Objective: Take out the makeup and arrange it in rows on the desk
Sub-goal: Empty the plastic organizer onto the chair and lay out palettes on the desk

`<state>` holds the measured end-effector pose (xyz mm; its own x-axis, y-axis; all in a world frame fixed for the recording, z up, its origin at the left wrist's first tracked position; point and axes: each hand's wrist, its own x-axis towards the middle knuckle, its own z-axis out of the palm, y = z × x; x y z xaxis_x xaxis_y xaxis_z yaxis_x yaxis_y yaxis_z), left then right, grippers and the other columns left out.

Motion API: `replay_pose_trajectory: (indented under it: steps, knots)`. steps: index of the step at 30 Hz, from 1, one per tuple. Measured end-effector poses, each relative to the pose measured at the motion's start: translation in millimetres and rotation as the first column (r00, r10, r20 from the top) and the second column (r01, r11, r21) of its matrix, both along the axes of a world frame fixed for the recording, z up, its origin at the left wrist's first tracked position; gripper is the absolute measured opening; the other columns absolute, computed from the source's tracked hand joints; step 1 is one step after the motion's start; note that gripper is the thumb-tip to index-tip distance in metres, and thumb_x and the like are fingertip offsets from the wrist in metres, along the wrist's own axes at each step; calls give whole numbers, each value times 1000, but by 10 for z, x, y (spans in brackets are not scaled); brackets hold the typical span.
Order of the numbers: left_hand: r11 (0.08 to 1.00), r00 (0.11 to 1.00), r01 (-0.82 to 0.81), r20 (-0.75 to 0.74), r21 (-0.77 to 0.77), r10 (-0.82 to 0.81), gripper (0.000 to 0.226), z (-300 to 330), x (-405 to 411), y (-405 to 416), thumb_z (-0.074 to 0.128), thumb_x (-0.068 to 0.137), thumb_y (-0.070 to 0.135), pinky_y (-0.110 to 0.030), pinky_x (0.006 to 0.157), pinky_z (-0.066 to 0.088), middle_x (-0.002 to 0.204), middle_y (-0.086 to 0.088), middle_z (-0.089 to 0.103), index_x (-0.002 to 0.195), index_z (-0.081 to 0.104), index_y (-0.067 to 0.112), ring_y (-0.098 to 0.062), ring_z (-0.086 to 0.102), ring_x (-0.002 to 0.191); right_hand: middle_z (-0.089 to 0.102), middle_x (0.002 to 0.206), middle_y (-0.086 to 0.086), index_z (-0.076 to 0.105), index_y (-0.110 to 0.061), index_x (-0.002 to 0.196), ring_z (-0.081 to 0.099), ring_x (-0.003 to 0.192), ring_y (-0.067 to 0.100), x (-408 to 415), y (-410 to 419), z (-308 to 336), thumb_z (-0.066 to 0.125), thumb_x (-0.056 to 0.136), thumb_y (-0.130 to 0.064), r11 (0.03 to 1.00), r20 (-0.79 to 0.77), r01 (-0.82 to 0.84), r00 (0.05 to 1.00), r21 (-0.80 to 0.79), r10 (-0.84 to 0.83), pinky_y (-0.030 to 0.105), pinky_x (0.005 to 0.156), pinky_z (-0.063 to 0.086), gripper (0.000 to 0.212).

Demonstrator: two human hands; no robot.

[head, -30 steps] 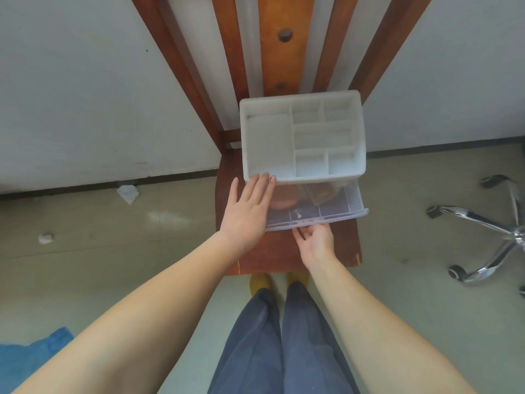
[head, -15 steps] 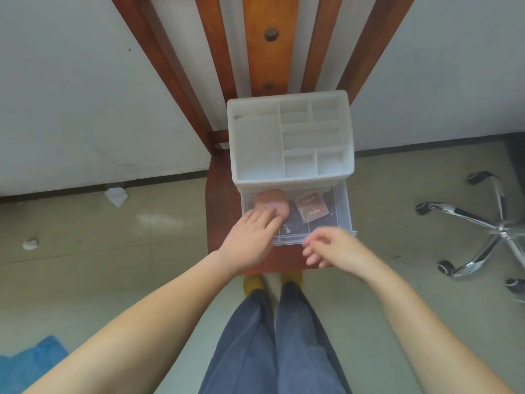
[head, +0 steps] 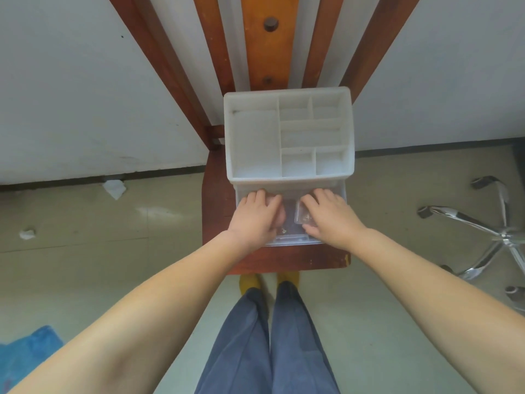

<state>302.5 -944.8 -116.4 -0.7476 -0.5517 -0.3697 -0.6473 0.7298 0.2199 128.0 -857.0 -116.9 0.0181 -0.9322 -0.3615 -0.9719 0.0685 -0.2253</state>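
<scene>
Both hands reach into the clear drawer [head: 289, 241]: the left hand [head: 257, 217] curls over a pink puff [head: 280, 216], the right hand [head: 329, 218] grips a small clear case [head: 301, 216].

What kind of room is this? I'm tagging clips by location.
Probably a plain home or office room: a wooden chair against a bare white wall, a chrome swivel-chair base and paper scraps on the floor.

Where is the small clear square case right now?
Head view: the clear square case lies in the open drawer, right of centre, under the right hand.
</scene>
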Motion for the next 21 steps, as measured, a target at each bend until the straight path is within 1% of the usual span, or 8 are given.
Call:
replay_pose_trajectory:
  steps: [2, 4, 6, 8, 10, 13, 18, 21]
  knots:
    - [958, 976, -189, -66, 215, 207, 72, 183, 75, 29, 61, 75, 38, -36, 88, 41, 122, -12, 43, 138, 31, 21, -31, 44, 111, 48, 121, 1, 42, -21, 126, 45, 113, 20, -24, 78, 211, 61, 80, -41, 982, 239, 191, 952, 16, -189, 30, 87, 42, 54]
    - [819, 945, -288, 7, 497, 328, 74, 352, 231, 71, 60, 71, 46, -31, 82, 45, 119, -8, 44, 136, 33, 28, -25, 49, 106, 48, 118, -8, 40, -29, 128, 50, 107, 8, -63, 237, 422, 60, 75, -49, 931, 468, 319, 805, 178, -365, 22, 84, 41, 60]
    - [636, 955, -283, 151, 718, 254, 71, 467, 391, 147, 62, 69, 50, -27, 79, 48, 118, -3, 47, 133, 37, 31, -18, 56, 100, 55, 110, -10, 41, -32, 128, 57, 97, 4, -68, 426, 558, 61, 77, -50, 848, 547, 261, 669, 461, -503, 19, 81, 45, 58]
    - [519, 957, -290, 229, 804, 181, 61, 515, 472, 268, 65, 76, 43, -29, 87, 51, 120, 0, 53, 130, 42, 26, -14, 59, 96, 61, 106, -6, 42, -26, 133, 62, 88, 9, 2, 595, 562, 63, 83, -44, 732, 494, 116, 666, 672, -560, 22, 83, 49, 58]
    - [526, 955, -296, 266, 797, 135, 63, 466, 450, 381, 66, 80, 36, -29, 93, 48, 128, -2, 53, 135, 40, 19, -15, 58, 102, 59, 110, -3, 34, -23, 142, 60, 92, 11, 92, 684, 452, 62, 85, -42, 681, 409, 84, 744, 727, -528, 24, 89, 47, 67]
    - [563, 937, -329, 338, 758, 91, 87, 371, 370, 460, 64, 81, 38, -33, 103, 40, 141, -8, 43, 149, 15, 14, -22, 48, 123, 53, 112, -1, 15, -22, 149, 55, 100, 13, 158, 655, 316, 61, 85, -42, 698, 362, 135, 776, 704, -516, 27, 92, 43, 81]
    - [612, 923, -344, 375, 712, 83, 104, 336, 322, 397, 64, 77, 39, -42, 105, 37, 138, -20, 40, 148, -10, 31, -32, 36, 131, 53, 112, 2, 11, -26, 149, 55, 98, 15, 96, 496, 254, 63, 81, -42, 743, 390, 151, 774, 652, -499, 26, 86, 42, 87]
    - [641, 918, -351, 386, 682, 92, 107, 368, 219, 216, 62, 75, 41, -44, 107, 35, 145, -21, 30, 147, -16, 34, -34, 35, 132, 51, 112, 1, 11, -30, 149, 55, 98, 16, 6, 313, 236, 64, 79, -43, 779, 390, 175, 787, 603, -478, 27, 85, 41, 88]
